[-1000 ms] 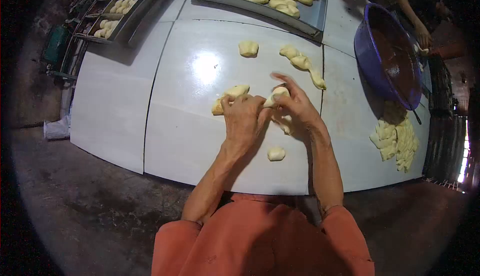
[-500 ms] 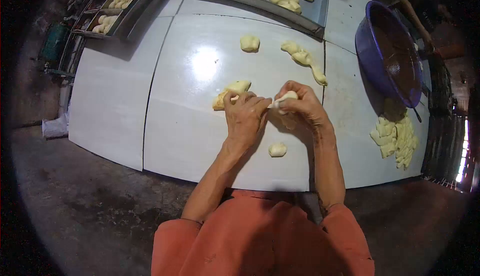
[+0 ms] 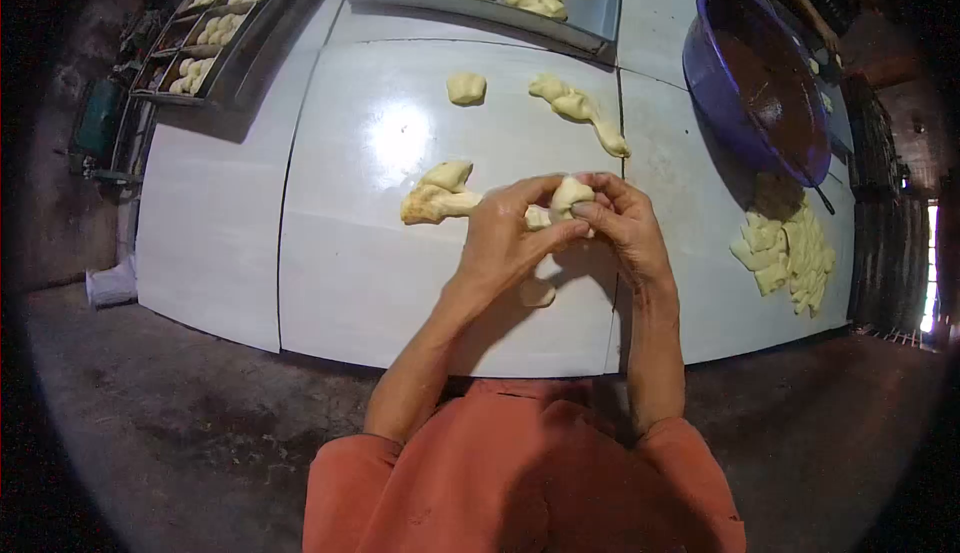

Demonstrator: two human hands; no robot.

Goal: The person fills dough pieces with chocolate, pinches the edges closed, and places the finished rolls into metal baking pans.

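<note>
Both of my hands meet over the white table (image 3: 350,273), closed round a piece of pale dough (image 3: 572,196). My left hand (image 3: 505,233) wraps its left side, and my right hand (image 3: 625,223) pinches it from the right with thumb and fingers. A stretched dough strip with a brown filling smear (image 3: 428,203) reaches from the left toward my left hand. Below my hands lies a small dough lump (image 3: 537,293), partly in shadow. Farther back are a round dough lump (image 3: 466,89) and a twisted dough strip (image 3: 580,113).
A metal tray (image 3: 480,5) of shaped dough stands at the back. Compartmented pans (image 3: 205,43) of dough sit back left. On the right are a purple basin (image 3: 715,93) of brown filling and a pile of dough pieces (image 3: 790,258). Another person's arm (image 3: 805,3) shows beyond the basin.
My left hand has moved right, off the filled dough, and closed on the piece at my right hand. More of the dough strip now shows. The whole view has shifted slightly.
</note>
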